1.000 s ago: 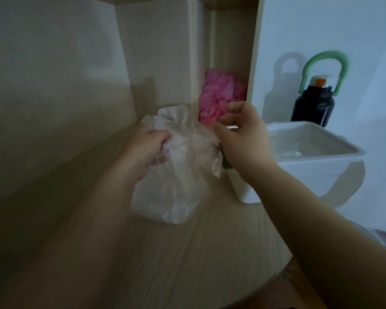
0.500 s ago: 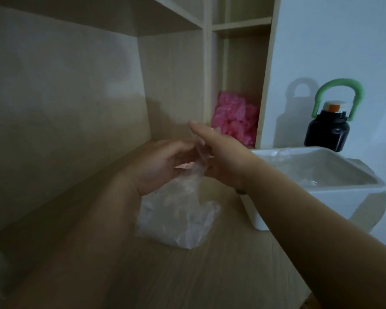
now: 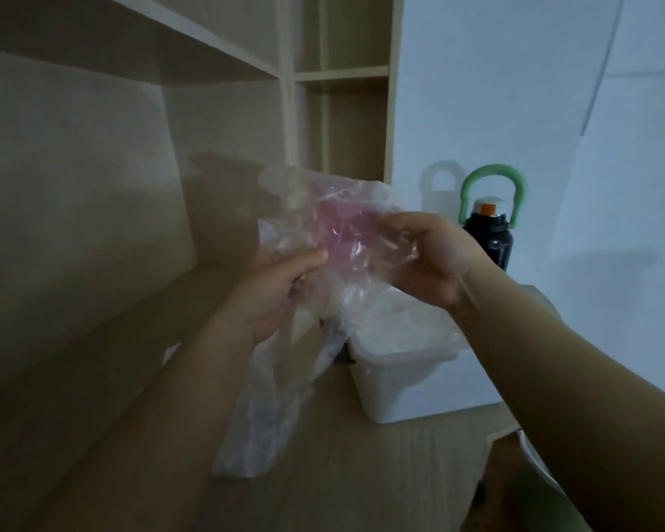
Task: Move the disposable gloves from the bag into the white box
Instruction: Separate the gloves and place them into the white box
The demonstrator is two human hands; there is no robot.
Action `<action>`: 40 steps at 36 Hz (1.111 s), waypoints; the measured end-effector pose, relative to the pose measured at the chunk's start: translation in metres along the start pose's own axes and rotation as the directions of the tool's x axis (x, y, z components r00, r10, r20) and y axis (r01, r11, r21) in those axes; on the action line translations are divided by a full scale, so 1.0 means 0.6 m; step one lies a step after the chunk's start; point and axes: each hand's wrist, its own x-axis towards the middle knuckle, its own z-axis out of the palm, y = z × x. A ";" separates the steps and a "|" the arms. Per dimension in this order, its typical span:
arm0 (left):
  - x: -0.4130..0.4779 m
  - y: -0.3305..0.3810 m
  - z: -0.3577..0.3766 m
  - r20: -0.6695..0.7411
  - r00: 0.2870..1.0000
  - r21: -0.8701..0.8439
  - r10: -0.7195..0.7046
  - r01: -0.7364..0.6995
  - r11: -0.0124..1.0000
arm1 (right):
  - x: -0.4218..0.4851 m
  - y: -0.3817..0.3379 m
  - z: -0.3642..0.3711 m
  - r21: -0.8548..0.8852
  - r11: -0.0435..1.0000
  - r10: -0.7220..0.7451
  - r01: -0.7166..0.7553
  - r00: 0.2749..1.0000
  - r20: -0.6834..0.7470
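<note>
Pale wood shelving (image 3: 338, 74) fills the back and left of the corner, and a white wall (image 3: 515, 90) runs off to the right. From where I stand the light is dim and the whole scene is a bit soft.

On the wooden desk top (image 3: 361, 489) a white box (image 3: 400, 385) sits open to the right of centre, with something whitish and blurred inside it. Behind the box, against the wall, stands a black bottle (image 3: 490, 243) with a green loop handle (image 3: 492, 174).

The person holds the disposable gloves (image 3: 323, 209) up in front of the shelving, above the left end of the box. They show as a thin, clear, crinkled film stretched between both hands. I cannot tell how many are in the bunch. A pink tint shows through the middle of the film, too blurred to make out.

The left hand (image 3: 273, 297) pinches the film's lower left part, thumb laid across the top and fingers curled beneath. The right hand (image 3: 434, 263) grips the right edge, fingers folded over it.

More clear plastic trails down from the left hand. Below it the bag (image 3: 258, 428) stands on the desk just left of the box, crumpled and see-through. Whether the left hand also holds the bag's top, I cannot tell.
</note>
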 end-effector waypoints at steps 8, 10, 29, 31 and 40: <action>0.041 0.009 0.047 -0.061 0.998 0.483 -0.027 0.053 0.874 | -0.008 -0.029 -0.097 -0.448 0.878 -0.092 -0.171 0.857 -0.507; 0.047 0.002 0.052 -0.183 0.983 0.560 0.006 0.099 0.823 | -0.009 -0.028 -0.120 -0.569 0.780 -0.137 -0.261 0.815 -0.562; 0.060 -0.067 0.112 0.284 0.872 0.957 -0.399 -0.282 0.066 | 0.001 -0.011 -0.176 -0.944 0.041 -0.516 -0.329 0.802 -0.302; 0.067 -0.077 0.121 0.264 0.853 0.957 -0.450 -0.292 0.009 | 0.002 -0.004 -0.157 -0.961 -0.057 -0.276 -0.271 0.929 -0.246; 0.101 -0.129 0.155 0.111 0.720 0.915 -0.685 -0.343 -0.212 | 0.034 0.047 -0.207 -0.811 -0.508 0.384 -0.289 0.767 -0.513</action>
